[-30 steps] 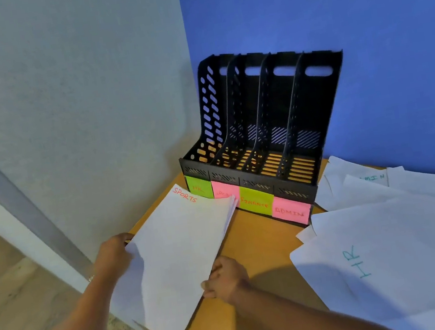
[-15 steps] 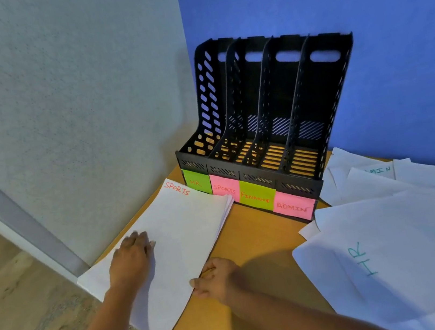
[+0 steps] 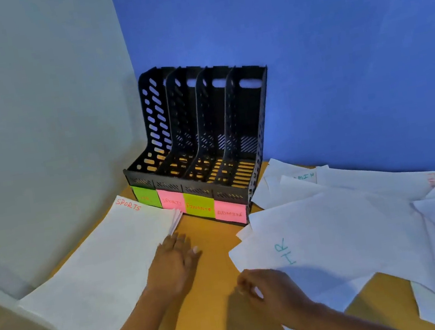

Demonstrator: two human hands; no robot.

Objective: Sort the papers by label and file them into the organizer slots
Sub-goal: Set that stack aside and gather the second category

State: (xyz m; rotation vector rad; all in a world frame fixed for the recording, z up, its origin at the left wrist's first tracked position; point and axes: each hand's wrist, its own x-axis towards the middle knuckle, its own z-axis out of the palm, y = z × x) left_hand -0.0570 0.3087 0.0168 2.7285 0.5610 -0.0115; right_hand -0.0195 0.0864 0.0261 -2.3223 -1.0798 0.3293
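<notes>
The organizer (image 3: 205,127) at mid-frame is black, its walls pierced with slanted slots. Across its front sit a green note (image 3: 146,196), a pink note (image 3: 171,200), a yellow-green note (image 3: 199,205) and a second pink note (image 3: 230,212), lettered in red. The white stack (image 3: 99,267) at lower left reads "SPORTS" in red. The white sheet (image 3: 333,232) at right reads "HR" in teal. The desk (image 3: 212,230) is orange-brown. The wall (image 3: 336,62) at upper right is blue.

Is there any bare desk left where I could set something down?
Yes: a bare strip of desk runs from the organizer toward the near edge, between the SPORTS stack and the HR sheet; the left hand and right hand lie at its sides. The right side is crowded with loose sheets.
</notes>
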